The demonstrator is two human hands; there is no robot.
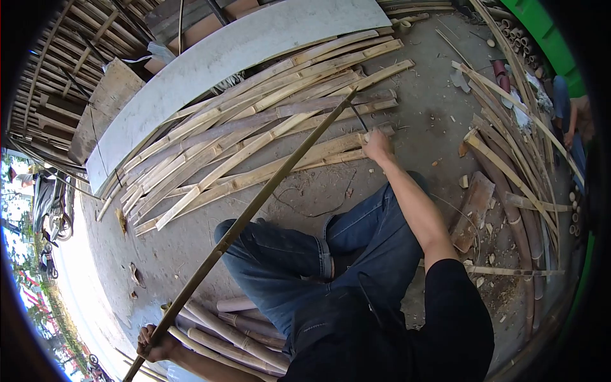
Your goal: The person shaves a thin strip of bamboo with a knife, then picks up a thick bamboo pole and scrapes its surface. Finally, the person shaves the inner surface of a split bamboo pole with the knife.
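A long bamboo strip [273,185] runs slantwise in front of me, from the lower left up to the pile of strips. Near its lower end my left hand [158,347] is wrapped around it. My right hand [379,146], ahead of my knee, is closed on the handle of a knife [359,118] with a narrow dark blade. The blade points up toward the far end of the strip; whether it touches cannot be made out. Beneath that end lie several split bamboo strips [254,137] on the concrete floor.
Round bamboo poles [235,340] lie by my left side. At right are more bamboo lengths [509,184], a wooden block [472,210] and wood chips. A pale curved board [210,63] stands behind the pile. Another person [566,121] is at the far right.
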